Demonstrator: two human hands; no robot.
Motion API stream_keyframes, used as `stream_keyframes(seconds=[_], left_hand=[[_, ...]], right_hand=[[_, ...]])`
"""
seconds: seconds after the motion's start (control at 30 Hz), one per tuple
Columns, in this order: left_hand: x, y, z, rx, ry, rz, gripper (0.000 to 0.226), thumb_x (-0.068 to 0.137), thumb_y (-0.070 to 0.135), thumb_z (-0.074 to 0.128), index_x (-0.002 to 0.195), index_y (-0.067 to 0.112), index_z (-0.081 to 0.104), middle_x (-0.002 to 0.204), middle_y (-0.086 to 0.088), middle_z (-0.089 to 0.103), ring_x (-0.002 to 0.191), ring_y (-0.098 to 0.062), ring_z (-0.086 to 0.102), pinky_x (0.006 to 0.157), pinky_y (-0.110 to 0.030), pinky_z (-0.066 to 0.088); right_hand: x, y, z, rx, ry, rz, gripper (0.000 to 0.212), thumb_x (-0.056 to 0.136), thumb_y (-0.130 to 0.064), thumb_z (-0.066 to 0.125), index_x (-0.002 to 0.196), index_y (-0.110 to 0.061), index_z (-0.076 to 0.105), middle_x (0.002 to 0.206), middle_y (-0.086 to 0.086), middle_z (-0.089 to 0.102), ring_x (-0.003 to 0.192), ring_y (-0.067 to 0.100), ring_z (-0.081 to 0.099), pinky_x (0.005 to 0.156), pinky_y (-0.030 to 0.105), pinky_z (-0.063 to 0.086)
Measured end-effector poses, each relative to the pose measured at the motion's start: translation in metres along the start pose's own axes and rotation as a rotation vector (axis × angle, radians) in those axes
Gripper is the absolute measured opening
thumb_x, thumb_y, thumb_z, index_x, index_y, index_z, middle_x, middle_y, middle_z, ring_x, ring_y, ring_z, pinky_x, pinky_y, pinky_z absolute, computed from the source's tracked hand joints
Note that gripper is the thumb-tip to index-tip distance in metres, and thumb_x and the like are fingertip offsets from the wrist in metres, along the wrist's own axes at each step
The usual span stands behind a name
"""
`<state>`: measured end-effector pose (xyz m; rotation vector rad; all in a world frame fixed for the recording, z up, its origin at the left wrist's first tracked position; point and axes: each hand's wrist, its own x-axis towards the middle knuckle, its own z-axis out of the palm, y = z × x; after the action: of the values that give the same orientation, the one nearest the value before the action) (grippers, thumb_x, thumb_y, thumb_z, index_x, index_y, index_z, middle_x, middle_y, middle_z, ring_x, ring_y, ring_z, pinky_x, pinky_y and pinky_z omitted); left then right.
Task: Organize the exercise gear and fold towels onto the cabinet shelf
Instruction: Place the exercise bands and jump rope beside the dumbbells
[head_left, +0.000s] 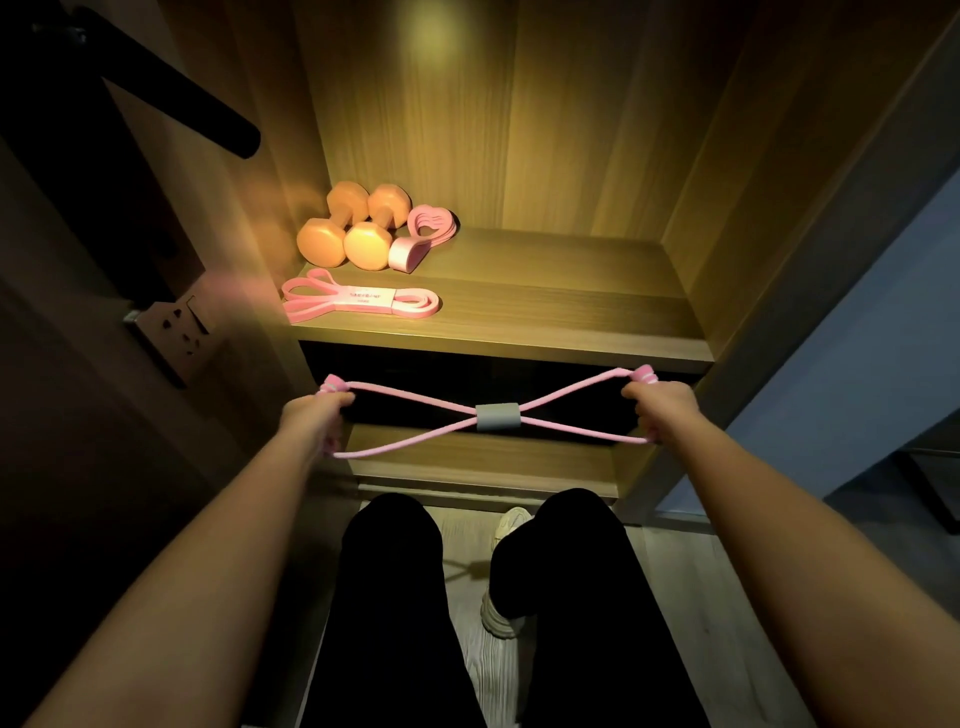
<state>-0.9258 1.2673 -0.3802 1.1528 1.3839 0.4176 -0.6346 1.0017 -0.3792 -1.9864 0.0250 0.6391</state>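
Gripping tight, left hand (317, 415) and right hand (662, 408) stretch pink, perhaps rubber figure-eight band (497, 417).

A home: lit wooden cabinet (519, 322) (wall socket (174, 332) beside).

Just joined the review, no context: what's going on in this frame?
A person faces a lit cabinet, gripping a pink figure-eight band by its ends, left hand and right hand holding it taut below the shelf front. On the shelf lie two orange dumbbells, a pink heart-shaped trainer and a bundled pink loop band. No towels in view.
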Motion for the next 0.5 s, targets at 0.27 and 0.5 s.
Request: stream_keyframes(seconds=[0.27,0.5], left_hand=[[0.017,0.0,-0.034,-0.188,0.121,-0.135,0.016,0.09,0.019,0.064,0.078,0.015,0.054,0.066,0.001,0.044,0.05,-0.008,0.034,0.033,-0.016,0.03],[0.001,0.007,-0.011,-0.132,0.056,-0.091,0.014,0.092,0.017,0.059,0.079,0.014,0.055,0.066,0.0,0.043,0.051,-0.009,0.033,0.045,-0.02,0.031]], right_hand=[[0.008,0.007,-0.035,-0.076,0.121,0.027,0.02,0.083,-0.021,0.071,0.082,-0.009,0.055,0.075,0.009,0.053,0.06,0.02,0.05,0.049,0.03,0.04],[-0.003,0.0,-0.014,-0.001,0.062,0.038,0.018,0.086,-0.012,0.066,0.078,-0.011,0.05,0.065,0.005,0.045,0.051,0.015,0.041,0.046,0.027,0.035]])
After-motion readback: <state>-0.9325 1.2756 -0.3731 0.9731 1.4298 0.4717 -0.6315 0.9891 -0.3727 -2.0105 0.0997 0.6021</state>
